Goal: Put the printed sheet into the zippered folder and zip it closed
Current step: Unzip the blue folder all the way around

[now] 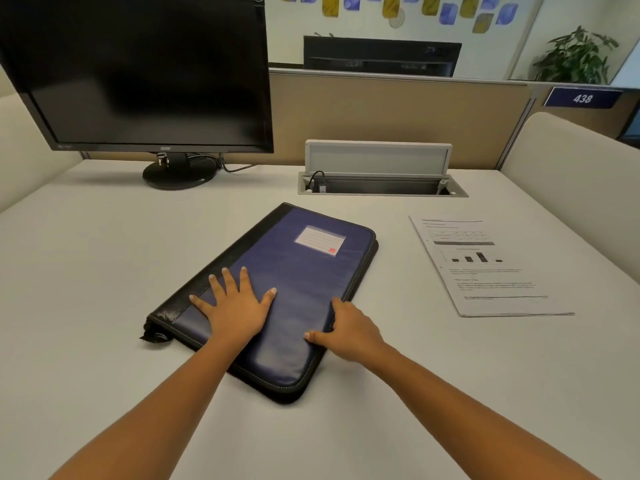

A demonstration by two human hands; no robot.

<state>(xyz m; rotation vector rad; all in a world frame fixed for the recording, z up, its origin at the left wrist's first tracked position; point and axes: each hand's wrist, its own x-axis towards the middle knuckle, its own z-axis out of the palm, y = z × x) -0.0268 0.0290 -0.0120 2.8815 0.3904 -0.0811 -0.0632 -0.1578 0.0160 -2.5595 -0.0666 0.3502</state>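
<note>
Left hand (235, 306) presses flat on the closed zippered folder (301, 271), right hand (349, 332) curls round its edge — printed sheet (485, 268) lies well right of that grip, not yet inserted.

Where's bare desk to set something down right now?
Free: the strip between folder and printed sheet; the wide patch left of the folder, before the monitor base. Crowded: the back edge, with monitor base and open cable tray.

Open bench (398, 278) between my right hand (349, 332) and printed sheet (485, 268) | folder (304, 271) beneath | monitor (138, 71) ahead-left, cable tray (381, 186) ahead
</note>
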